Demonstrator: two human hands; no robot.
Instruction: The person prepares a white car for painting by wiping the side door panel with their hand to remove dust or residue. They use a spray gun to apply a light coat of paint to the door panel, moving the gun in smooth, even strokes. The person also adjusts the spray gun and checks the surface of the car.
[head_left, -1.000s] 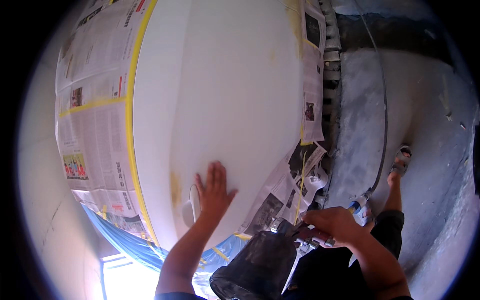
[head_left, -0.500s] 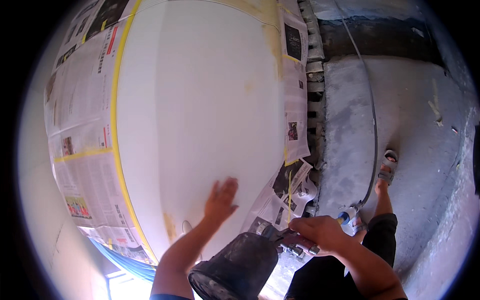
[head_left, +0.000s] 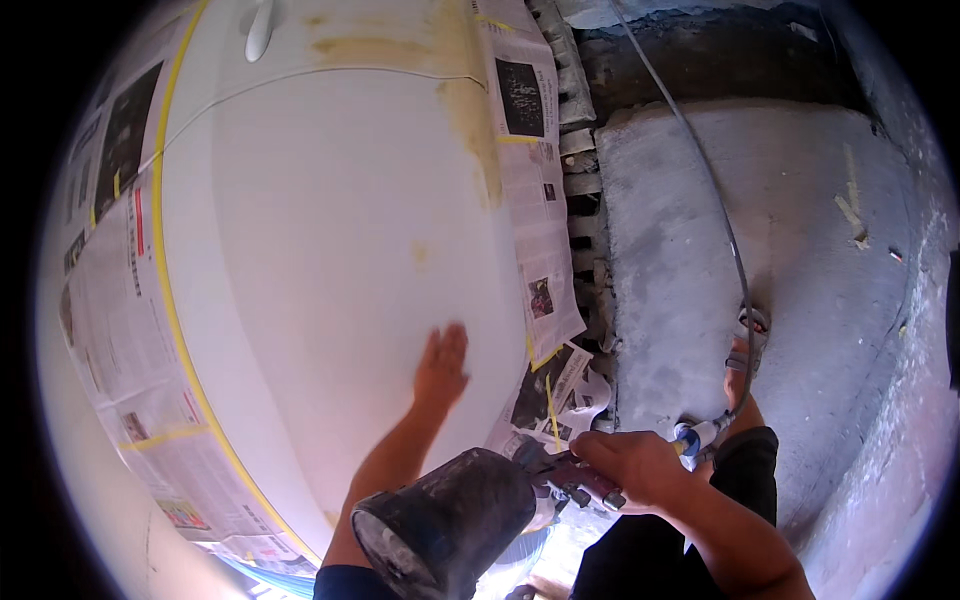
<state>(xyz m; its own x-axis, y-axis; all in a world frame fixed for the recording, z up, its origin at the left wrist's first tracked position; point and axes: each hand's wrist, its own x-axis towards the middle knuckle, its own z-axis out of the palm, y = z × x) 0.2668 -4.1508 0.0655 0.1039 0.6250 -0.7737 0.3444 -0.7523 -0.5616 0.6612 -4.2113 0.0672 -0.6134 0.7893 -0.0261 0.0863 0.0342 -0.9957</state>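
Note:
My left hand (head_left: 441,369) is stretched out, palm toward the white car panel (head_left: 330,260); its fingers are slightly blurred, and I cannot tell if they touch the surface. In my right hand (head_left: 633,466) is a spray gun (head_left: 572,474), gripped round its handle. A dark, paint-stained cup (head_left: 450,520) on the gun is tilted toward my left forearm. At the base of the handle, a blue and white fitting (head_left: 697,436) joins the gun to a grey air hose (head_left: 728,225). Tan patches (head_left: 468,150) mark parts of the panel.
Newspaper masking (head_left: 115,300) with yellow tape (head_left: 165,250) borders the panel's left side. More newspaper (head_left: 535,200) hangs along its right edge. A door handle (head_left: 259,32) shows at the top. The hose runs over the grey concrete floor (head_left: 680,250), past my sandalled foot (head_left: 747,335).
The view has shifted, bringing the door handle and panel seam into sight. The spray gun stays in my right hand, its cup tilted further. My left hand remains stretched out at the panel.

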